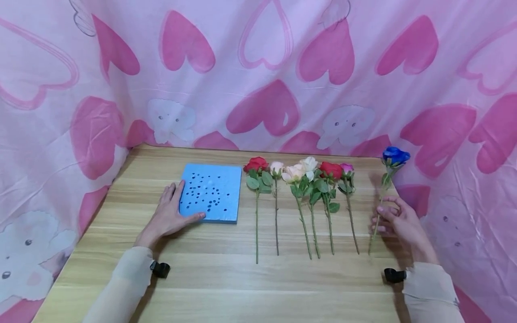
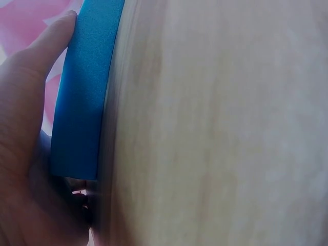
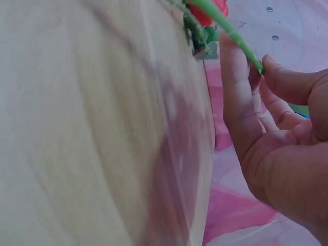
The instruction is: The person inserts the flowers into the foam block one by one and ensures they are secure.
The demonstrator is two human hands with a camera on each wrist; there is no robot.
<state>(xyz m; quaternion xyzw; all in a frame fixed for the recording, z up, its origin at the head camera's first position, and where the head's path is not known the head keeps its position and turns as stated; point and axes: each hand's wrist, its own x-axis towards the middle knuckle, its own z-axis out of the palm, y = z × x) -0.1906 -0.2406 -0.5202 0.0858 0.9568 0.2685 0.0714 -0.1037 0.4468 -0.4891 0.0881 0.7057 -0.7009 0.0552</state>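
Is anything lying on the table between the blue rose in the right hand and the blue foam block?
Yes. The right hand pinches the blue rose at the table's right side, and a row of roses lies between it and the blue foam block.

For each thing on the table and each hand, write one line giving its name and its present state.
Blue foam block: flat on the table, holes empty, no stem in it.
Blue rose: lifted, bloom raised, stem pinched.
Row of roses: lying flat, side by side, untouched.
Left hand: resting against the block's left edge, fingers straight.
Right hand: pinching the blue rose's stem.
Table: wooden, bearing everything.
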